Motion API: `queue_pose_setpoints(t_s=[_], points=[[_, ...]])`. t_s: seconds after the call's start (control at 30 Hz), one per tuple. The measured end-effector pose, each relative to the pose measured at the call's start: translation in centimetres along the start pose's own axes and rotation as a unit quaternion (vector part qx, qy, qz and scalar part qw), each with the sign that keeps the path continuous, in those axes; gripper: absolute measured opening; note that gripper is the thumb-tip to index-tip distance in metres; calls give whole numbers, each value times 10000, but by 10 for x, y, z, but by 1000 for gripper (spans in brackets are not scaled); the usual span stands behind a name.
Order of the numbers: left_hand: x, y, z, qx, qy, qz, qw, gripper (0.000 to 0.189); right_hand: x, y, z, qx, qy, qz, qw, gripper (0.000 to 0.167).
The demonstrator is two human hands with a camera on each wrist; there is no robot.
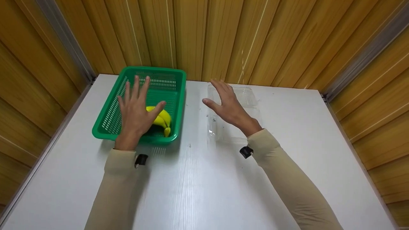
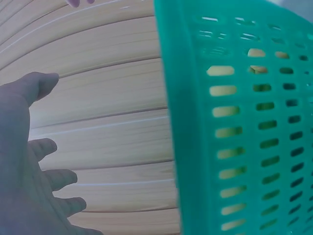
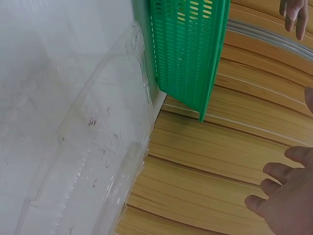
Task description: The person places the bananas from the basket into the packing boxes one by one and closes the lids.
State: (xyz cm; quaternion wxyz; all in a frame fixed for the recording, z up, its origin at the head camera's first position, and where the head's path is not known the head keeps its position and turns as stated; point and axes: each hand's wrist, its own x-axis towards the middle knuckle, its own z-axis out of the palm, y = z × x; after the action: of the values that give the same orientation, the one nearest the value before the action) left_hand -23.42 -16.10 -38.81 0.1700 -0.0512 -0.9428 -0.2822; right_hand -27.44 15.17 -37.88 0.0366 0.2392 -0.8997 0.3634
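Note:
My left hand [image 1: 135, 113] hovers over the green plastic basket [image 1: 181, 105] with its fingers spread and nothing in them. Inside the basket lies a bunch of yellow bananas [image 1: 164, 118], partly hidden behind that hand's thumb. My right hand [image 1: 230, 105] is held above a clear plastic clamshell box [image 1: 246, 95], fingers extended and holding nothing. The box's lid is folded open, and the forearm covers part of it. In the right wrist view, the clear box [image 3: 102, 122] lies beside the basket's slotted wall [image 3: 188, 54], with the right hand [image 3: 288, 191] raised apart from both.
Both things stand toward the far edge of a white table [image 1: 191, 185]. A wood-patterned panel wall [image 1: 188, 38] rises right behind them, with similar panels on the left and right. Each sleeve cuff carries a small black device [image 1: 246, 152].

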Motion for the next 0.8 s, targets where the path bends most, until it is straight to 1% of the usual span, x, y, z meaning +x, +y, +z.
queue_pose_setpoints(t_s=[0.17,0.33,0.43,0.6,0.7,0.8], points=[[-6,-8,-1,-89,82,157,9998,89,0,-4,7,16,-111,-1,9999,82],[-11,-14,-4,-162,281,156,9994,88,1,-8,13,48,-149,13,9999,83],[-14,-16,-6,-271,415,66,9988,87,2,-9,17,67,-139,-26,9999,82],[-22,-19,-7,-630,645,-170,9958,85,2,-11,23,53,-197,0,9998,82],[-26,-23,-7,-792,831,-243,9931,84,4,-13,26,77,-226,-1,9997,81],[-29,-27,-7,-909,994,-247,9906,83,5,-16,29,122,-249,-29,9996,81]])
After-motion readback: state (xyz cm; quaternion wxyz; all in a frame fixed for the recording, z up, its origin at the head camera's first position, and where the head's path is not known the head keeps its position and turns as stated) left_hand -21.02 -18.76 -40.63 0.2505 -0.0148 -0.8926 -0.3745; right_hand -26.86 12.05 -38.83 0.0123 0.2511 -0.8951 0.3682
